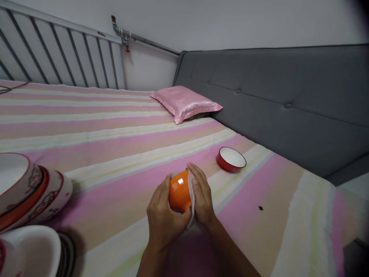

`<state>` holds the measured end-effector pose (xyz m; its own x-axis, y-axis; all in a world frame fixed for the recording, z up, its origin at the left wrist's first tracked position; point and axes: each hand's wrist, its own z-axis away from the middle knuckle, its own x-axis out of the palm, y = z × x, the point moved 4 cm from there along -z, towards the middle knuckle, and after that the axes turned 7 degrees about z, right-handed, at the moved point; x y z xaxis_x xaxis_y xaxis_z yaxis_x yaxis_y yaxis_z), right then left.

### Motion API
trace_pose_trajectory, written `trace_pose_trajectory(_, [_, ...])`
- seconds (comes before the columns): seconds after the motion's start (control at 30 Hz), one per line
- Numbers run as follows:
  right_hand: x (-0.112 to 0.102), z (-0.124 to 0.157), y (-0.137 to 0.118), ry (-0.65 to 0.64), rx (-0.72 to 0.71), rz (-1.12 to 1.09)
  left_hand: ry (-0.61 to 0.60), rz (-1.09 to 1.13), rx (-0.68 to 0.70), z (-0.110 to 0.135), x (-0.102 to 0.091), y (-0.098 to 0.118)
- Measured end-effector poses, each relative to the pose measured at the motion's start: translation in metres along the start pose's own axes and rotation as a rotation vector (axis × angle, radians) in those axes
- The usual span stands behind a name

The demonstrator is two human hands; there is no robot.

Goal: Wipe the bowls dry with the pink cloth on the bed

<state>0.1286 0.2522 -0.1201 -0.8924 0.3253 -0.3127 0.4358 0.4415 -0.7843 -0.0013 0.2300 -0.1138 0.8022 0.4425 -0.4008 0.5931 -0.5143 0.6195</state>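
An orange bowl (179, 189), glossy on the outside and tilted on its side, is held between my two hands just above the bed. My left hand (165, 215) grips it from the left, thumb along its lower edge. On the other side, my right hand (203, 194) presses a pale cloth (191, 192) against the bowl, fingers closed over the cloth. The bowl's inside is hidden from view. Beyond my hands to the right, a small red bowl (227, 164) with a white inside stands upright on the striped bedsheet (115, 161).
Stacked patterned bowls (52, 192) stand at the left edge, with a white dish (34, 250) on dark stacked dishes in front. A pink pillow (187, 100) lies by the grey headboard (273, 84). A small dark piece (261, 208) lies on the sheet at right.
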Motion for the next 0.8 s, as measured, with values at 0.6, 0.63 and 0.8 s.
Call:
trace_pose_trajectory(0.6, [-0.006, -0.009, -0.004, -0.114, -0.12, 0.178, -0.173, -0.011, -0.301, 0.019, 0.027, -0.027])
trace_pose_trajectory(0.63, [-0.007, -0.01, 0.0, -0.092, -0.069, 0.092, -0.192, -0.006, -0.368, 0.021, 0.028, -0.03])
trace_pose_trajectory(0.8, [-0.007, -0.011, 0.018, 0.004, 0.209, -0.414, -0.226, 0.086, -0.505, 0.018, 0.026, -0.028])
